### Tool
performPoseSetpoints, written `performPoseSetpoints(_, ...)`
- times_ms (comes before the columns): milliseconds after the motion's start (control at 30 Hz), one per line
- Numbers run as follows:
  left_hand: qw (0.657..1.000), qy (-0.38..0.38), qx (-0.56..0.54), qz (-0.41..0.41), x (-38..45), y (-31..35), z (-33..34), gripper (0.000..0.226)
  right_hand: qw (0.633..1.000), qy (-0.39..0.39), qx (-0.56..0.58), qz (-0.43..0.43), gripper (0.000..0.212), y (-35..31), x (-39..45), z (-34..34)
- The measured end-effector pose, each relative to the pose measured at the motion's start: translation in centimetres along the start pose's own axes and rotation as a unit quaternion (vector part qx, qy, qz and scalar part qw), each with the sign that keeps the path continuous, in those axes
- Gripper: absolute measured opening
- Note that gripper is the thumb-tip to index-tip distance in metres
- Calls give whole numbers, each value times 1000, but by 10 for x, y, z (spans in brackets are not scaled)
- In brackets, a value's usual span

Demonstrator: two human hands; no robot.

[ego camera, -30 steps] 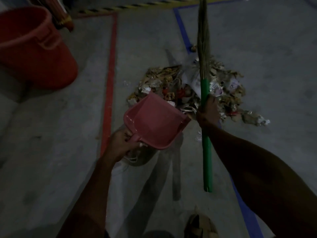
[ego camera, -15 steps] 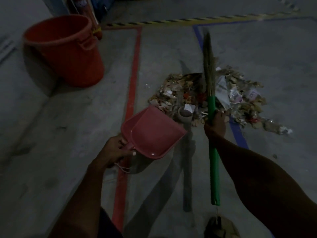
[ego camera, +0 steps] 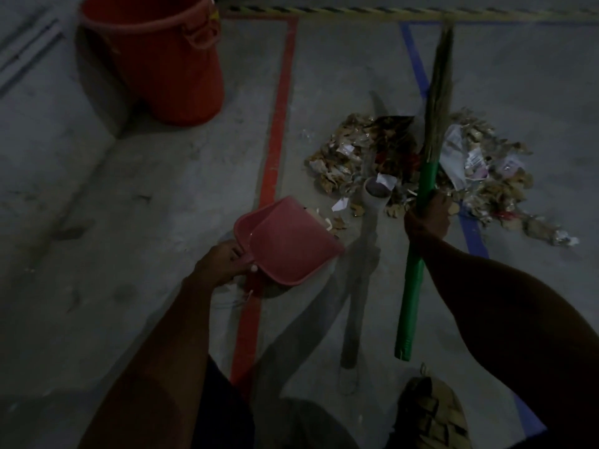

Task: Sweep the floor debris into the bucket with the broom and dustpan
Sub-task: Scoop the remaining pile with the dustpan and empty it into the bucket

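Your left hand [ego camera: 223, 262] curls around the short handle of the pink plastic dustpan [ego camera: 287, 239], fingers wrapped tight, and holds the pan above the grey concrete floor [ego camera: 129, 205] with its open mouth turned toward one o'clock. A few pale scraps lie just beyond its far edge.

Your right hand [ego camera: 428, 215] grips the green plastic handle of the grass broom [ego camera: 421, 202] about a third of the way down from where the bristles begin. The tan bristles [ego camera: 439, 92] run up toward twelve o'clock, and the handle's free end hangs near your foot at five o'clock.

The heap of dry leaves, torn paper and wrappers [ego camera: 421, 170] lies on the floor at one o'clock from the dustpan, spread to both sides of the broom. A white paper cup [ego camera: 376, 192] lies on its side at the heap's near edge, between the dustpan and the broom.

The large orange plastic bucket [ego camera: 162, 56] stands upright at eleven o'clock, well apart from the heap, on the far side of the red floor line [ego camera: 278, 118]. A blue floor line [ego camera: 415, 63] passes under the heap. Your woven sandal [ego camera: 431, 413] shows at five o'clock.
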State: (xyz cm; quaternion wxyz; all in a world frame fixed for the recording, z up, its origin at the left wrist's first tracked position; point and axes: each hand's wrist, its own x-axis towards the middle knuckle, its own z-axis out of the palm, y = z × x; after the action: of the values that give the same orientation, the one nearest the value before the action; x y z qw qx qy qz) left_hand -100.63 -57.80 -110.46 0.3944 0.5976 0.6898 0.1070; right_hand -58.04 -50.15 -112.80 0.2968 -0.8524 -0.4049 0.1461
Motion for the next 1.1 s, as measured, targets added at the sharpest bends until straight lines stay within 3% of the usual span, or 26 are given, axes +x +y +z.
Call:
performPoseSetpoints(100, 994, 22, 97, -53, 2, 0, 8, 72, 1000, -22, 3, -10, 41, 5, -5, 4)
performPoseSetpoints(200, 982, 13, 182, -51, 4, 2, 16, 107, 999, -28, 7, -15, 48, 3, -9, 7)
performPoseSetpoints(367, 964, 29, 262, -25, 11, 4, 21, 87, 999, -21, -9, -39, 42, 3, -2, 3)
performPoseSetpoints(467, 966, 29, 254, -31, 17, -1, 13, 77, 999, -8, -27, -46, 47, 6, 2, -4)
performPoseSetpoints(600, 975, 24, 222, -23, 23, -6, 4, 106, 1000, -1, -23, 3, 66, 14, 13, -12)
performPoseSetpoints(900, 970, 31, 239, -31, 39, 10, 8, 99, 996, -71, -42, 25, 36, 39, 32, -14)
performPoseSetpoints(1033, 968, 44, 243, -29, 48, 26, 17, 87, 999, -41, -34, 6, 40, 43, 34, -18)
performPoseSetpoints(1100, 973, 48, 224, -22, 50, 35, 22, 93, 999, -31, -15, -15, 48, 46, 37, -21)
